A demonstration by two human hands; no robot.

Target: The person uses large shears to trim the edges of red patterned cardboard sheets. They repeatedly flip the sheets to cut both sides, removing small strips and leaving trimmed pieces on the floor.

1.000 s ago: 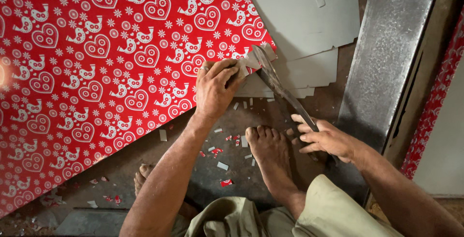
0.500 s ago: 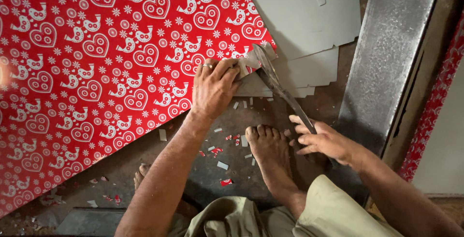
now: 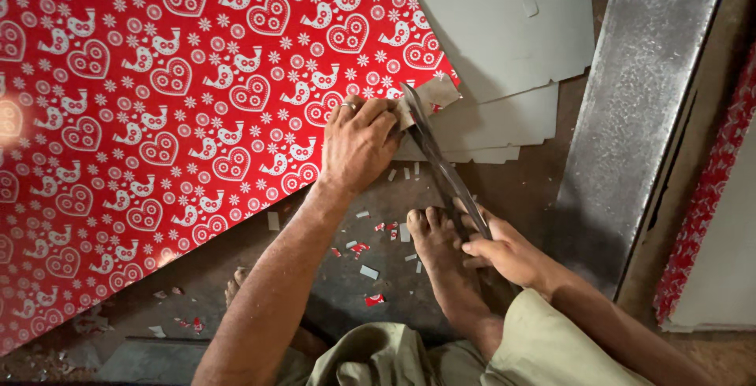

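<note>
A large red sheet (image 3: pixel 157 102) printed with white hearts and birds lies on the floor. My left hand (image 3: pixel 356 143), a ring on one finger, presses down on the sheet's lower right edge and pinches a small flap of card (image 3: pixel 437 90). My right hand (image 3: pixel 508 252) grips the handles of long metal shears (image 3: pixel 437 157), whose blades point up toward the flap beside my left fingers. My bare foot (image 3: pixel 441 256) rests on the floor just under the shears.
Plain grey card sheets (image 3: pixel 504 31) are stacked beyond the red one. A long metal bar (image 3: pixel 646 94) runs down the right side. Another red-edged stack (image 3: pixel 709 197) sits at far right. Small red and white offcuts (image 3: pixel 370 272) litter the dark floor.
Both hands stay nearly in place. The shears' blades have shifted slightly at the flap of card by my left fingers.
</note>
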